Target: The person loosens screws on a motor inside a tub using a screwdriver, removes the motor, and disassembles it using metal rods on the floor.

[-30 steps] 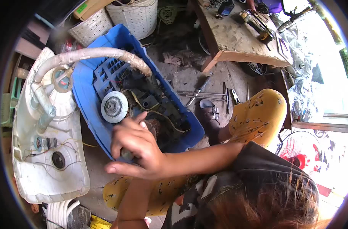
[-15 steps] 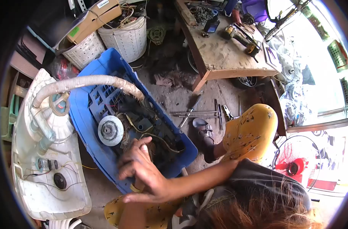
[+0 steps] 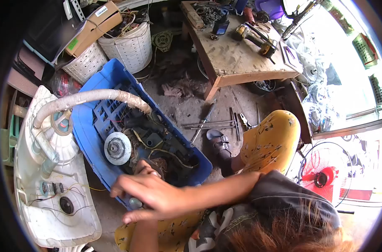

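slightly farther left than half a second ago, the right hand [image 3: 155,195] is flatter now, its fingers stretched and blurred; the surroundings have slid a little left in my view too. the blue plastic housing [image 3: 88,143] lies just beyond both hands, its near end partly behind them. from my distant post i judge the step in hand to be manual work on the rusty, motor-like part [image 3: 160,166] inside, near the pale disc [image 3: 118,148]. right thumb and fingers stand apart around a pale round end [image 3: 135,203]; whether they grip it, i cannot tell. the left hand [image 3: 145,169] is mostly covered by the right and seems to be at the rusty part, its grasp unclear to me. i think the next move calls for a steady left hand and turning room for the right.
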Tool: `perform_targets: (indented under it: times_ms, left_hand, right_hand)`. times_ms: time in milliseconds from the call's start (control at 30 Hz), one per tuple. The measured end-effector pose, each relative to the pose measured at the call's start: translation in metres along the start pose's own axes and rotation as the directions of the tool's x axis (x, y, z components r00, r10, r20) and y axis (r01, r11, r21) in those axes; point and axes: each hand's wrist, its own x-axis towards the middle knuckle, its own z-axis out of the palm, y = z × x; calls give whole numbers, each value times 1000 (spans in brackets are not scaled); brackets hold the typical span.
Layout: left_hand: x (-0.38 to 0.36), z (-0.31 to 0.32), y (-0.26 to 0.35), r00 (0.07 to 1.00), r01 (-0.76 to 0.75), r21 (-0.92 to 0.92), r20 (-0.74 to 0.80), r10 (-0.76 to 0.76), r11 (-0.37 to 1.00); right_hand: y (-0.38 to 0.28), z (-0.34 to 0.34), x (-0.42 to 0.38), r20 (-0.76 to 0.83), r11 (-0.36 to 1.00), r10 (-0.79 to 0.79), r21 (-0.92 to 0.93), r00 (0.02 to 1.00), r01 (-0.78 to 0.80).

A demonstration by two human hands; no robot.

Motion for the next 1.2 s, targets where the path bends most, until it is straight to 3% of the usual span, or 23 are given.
perform_targets:
  times_ms: [33, 100, 167, 233, 267, 300, 333, 367, 400, 433, 500, 533, 567, 633, 767, 800, 867, 900, 933, 1033, 1067, 1167, 1200]
  left_hand:
    - [0, 0, -1, 1000, 3, 4, 2, -3, 1000]
    - [-2, -1, -1, 1000, 6, 11, 9, -6, 1000]
    - [-2, -2, -1, 1000, 1, 15, 11, -1, 1000]
    - [-3, -3, -2, 1000, -1, 17, 15, 1, 1000]
    - [-3, -3, -2, 1000, 1, 17, 14, -1, 1000]
    - [-4, -2, -2, 1000, 1, 15, 13, -1, 1000]
    - [-4, -3, -2, 1000, -2, 14, 14, 2, 1000]
    - [-3, -3, -2, 1000, -8, 19, 17, 8, 1000]
    - [-3, -4, -2, 1000, -11, 21, 19, 11, 1000]
    - [-4, -4, -2, 1000, -11, 19, 18, 11, 1000]
    - [-5, -5, -3, 1000, -16, 24, 25, 15, 1000]
    - [-7, -6, -4, 1000, -15, 24, 27, 14, 1000]
    - [-8, -6, -4, 999, -15, 23, 34, 14, 1000]
    - [-9, -8, -5, 999, -17, 29, 41, 16, 999]
    - [-12, -10, -5, 998, -29, 41, 60, 26, 999]
    - [-12, -10, -5, 998, -29, 43, 65, 26, 999]
    - [-9, -12, -6, 997, -35, 53, 72, 32, 998]
    - [-9, -13, -6, 997, -38, 59, 75, 34, 998]
    - [-7, -14, -6, 996, -42, 77, 80, 36, 996]
    - [-8, -23, -22, 897, 218, 56, 382, -223, 974]
    - [-6, -25, -31, 843, 283, -4, 477, -247, 959]
    - [-4, -18, -70, 661, 609, 130, 461, -592, 782]
    - [-10, -8, -96, 817, 473, 39, 354, -455, 880]
  right_hand:
    - [2, 14, -12, -207, 979, -159, -163, 965, 126]
    - [-8, 27, -26, -259, 920, -148, -389, 955, 37]
    - [-1, 23, -21, -247, 961, -137, -267, 959, 68]
    - [15, 20, -7, -39, 997, -5, 82, 999, 8]
    - [19, 5, 9, 239, 992, -37, 128, 970, 7]
    - [28, 3, 19, 531, 833, -69, 497, 845, -244]
    - [38, -7, 25, 793, 725, -157, 498, 589, -476]
    - [45, -12, 30, 916, 619, -298, 400, 270, -676]
    - [46, -10, 36, 922, 704, -312, 388, 232, -595]
    - [38, -8, 37, 864, 775, -189, 423, 466, -469]
    - [16, -3, 29, 524, 907, -6, 362, 852, -217]
    - [11, 5, 17, 210, 991, 125, 26, 970, -133]
    - [5, 16, 3, -52, 992, 81, 101, 995, -75]
    - [-8, 31, -19, -279, 896, -193, -440, 941, 53]
    - [11, 38, -23, -165, 912, -278, -355, 946, 207]
    - [18, 41, -16, -212, 948, -281, -209, 936, 238]
    - [23, 25, 4, 120, 984, -147, 116, 982, 133]
    - [24, 16, 15, 297, 965, -116, 259, 948, 37]
    - [24, 8, 24, 506, 889, -216, 456, 835, -47]
    - [31, 22, 21, 743, 722, -284, 581, 606, -375]
    - [28, 29, 15, 614, 739, -338, 643, 713, -204]
    - [23, 29, -7, 378, 950, -313, 138, 871, 281]
    - [33, 45, -19, 147, 895, -406, -134, 902, 425]
